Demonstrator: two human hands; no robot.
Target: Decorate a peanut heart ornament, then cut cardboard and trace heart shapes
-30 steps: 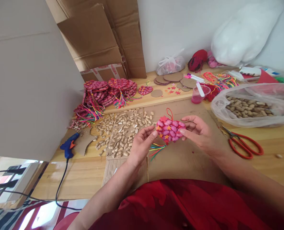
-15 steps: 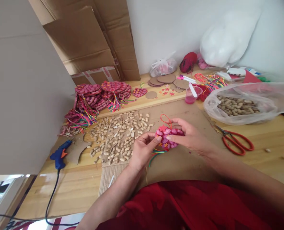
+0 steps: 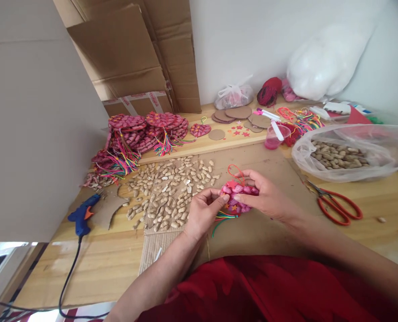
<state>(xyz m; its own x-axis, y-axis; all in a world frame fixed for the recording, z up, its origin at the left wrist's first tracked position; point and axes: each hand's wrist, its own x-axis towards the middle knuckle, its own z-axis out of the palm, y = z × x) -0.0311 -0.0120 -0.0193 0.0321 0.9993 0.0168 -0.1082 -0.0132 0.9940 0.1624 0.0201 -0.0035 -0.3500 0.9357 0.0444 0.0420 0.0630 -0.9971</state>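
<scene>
Both my hands hold a pink peanut-shell ornament above the brown cardboard sheet. My left hand pinches its left edge, thumb on the front. My right hand grips the right side, with its thumb across the shells and its fingers behind. An orange-red cord loop rises from the top, beside a red star. Small orange stars dot the lower front, and a multicoloured thread tassel hangs at the lower left. My fingers hide parts of the ornament's edges.
Loose peanut shells spread left of my hands. A blue glue gun lies further left. Finished ornaments are piled at the back left. On the right are red-handled scissors, a bag of peanuts and a cup of pink paint.
The whole view has shifted slightly, so things sit a little further right and lower. Both hands keep hold of the ornament, with hardly any change in grip.
</scene>
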